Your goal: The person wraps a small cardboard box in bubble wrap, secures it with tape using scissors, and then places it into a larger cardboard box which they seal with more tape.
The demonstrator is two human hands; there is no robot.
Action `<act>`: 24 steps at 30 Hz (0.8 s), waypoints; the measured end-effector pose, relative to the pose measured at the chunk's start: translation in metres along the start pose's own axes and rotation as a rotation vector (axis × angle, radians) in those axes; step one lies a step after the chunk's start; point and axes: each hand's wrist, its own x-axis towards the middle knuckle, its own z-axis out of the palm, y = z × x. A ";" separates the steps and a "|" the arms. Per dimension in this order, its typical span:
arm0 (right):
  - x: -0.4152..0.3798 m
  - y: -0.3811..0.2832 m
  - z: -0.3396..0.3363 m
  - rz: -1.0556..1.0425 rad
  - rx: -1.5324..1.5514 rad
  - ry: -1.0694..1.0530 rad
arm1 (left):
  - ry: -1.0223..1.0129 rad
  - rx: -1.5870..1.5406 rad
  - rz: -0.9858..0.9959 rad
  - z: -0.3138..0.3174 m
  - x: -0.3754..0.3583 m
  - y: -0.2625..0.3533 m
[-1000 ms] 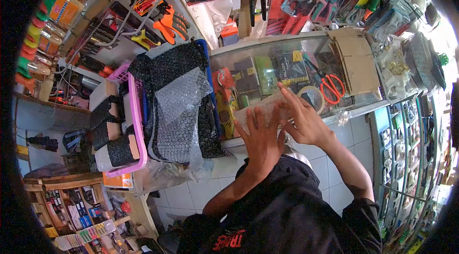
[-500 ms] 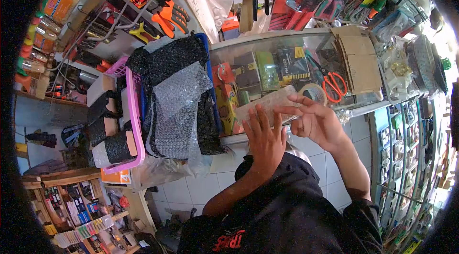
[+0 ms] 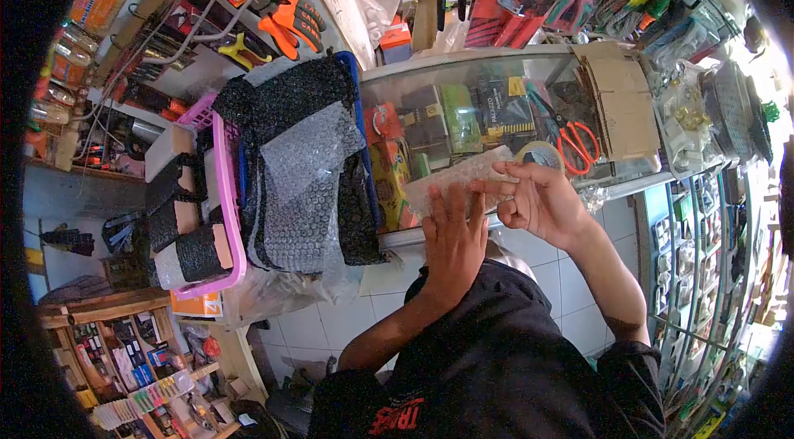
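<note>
A flat parcel in clear bubble wrap lies slantwise at the front edge of the glass counter. My left hand rests on its near edge, fingers spread and stretched out. At the parcel's right end is my right hand, palm turned partly up. Two of its fingers point left over the wrap and others are bent; I see nothing held between them. Just behind this hand stands a roll of tape, partly hidden. Orange-handled scissors lie to the right of the roll.
On the left are a pink basket with wrapped boxes and a blue crate heaped with black and clear bubble wrap. Folded cardboard lies on the counter's right part. Packaged tools hang behind.
My left hand has shifted slightly down and left, still touching the parcel. My right hand keeps nearly the same pose and place. The view has moved a little.
</note>
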 end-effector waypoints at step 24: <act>0.005 -0.012 0.014 0.091 0.076 -0.040 | -0.093 -0.050 0.050 0.001 0.002 -0.010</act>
